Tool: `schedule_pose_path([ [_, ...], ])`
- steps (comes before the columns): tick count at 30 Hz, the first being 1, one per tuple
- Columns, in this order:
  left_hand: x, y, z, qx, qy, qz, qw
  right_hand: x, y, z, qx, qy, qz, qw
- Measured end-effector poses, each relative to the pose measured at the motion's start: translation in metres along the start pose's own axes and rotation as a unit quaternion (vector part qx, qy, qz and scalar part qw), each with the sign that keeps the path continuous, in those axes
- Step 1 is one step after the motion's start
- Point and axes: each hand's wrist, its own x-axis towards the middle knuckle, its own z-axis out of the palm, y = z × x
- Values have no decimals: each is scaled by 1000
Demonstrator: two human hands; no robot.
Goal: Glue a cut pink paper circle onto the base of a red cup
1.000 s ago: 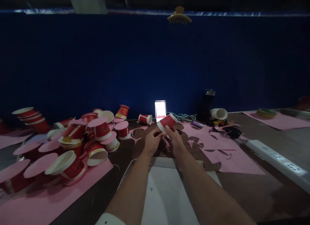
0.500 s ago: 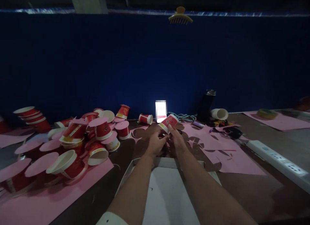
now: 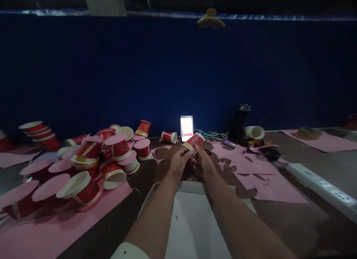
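Observation:
Between my two hands, a red paper cup (image 3: 195,140) with a whitish-yellow band is held tilted, in front of a lit phone screen (image 3: 186,127). My left hand (image 3: 178,163) is closed on the cup's left lower side. On its right side the fingers of my right hand (image 3: 204,159) grip it. Below my wrists lies a shallow white box (image 3: 192,218). To the left is a heap of red paper cups, several with pink paper discs on them, such as a cup with a disc (image 3: 118,145).
Pink sheets with round cut-outs (image 3: 248,160) lie to the right, beside a white power strip (image 3: 320,186). A dark flask (image 3: 239,121), a cup on its side (image 3: 254,132) and a tape roll (image 3: 309,133) are farther back. Stacked cups (image 3: 41,134) lean at far left.
My left fingers have come up against the cup's side, and the cup has tipped a little. The whole view has shifted slightly.

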Motion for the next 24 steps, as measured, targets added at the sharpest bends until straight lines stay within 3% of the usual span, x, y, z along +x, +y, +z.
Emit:
schedule_pose_path([
  [12,-5,-1,4,78,-20,6,997,6,3,-7,-16,4,-6,1000],
  [19,-7,4,7,15,-56,5,998,-3,-3,1,30,-19,13,999],
  [24,-8,8,8,-51,-40,20,998,-5,-4,1,10,-9,20,1000],
])
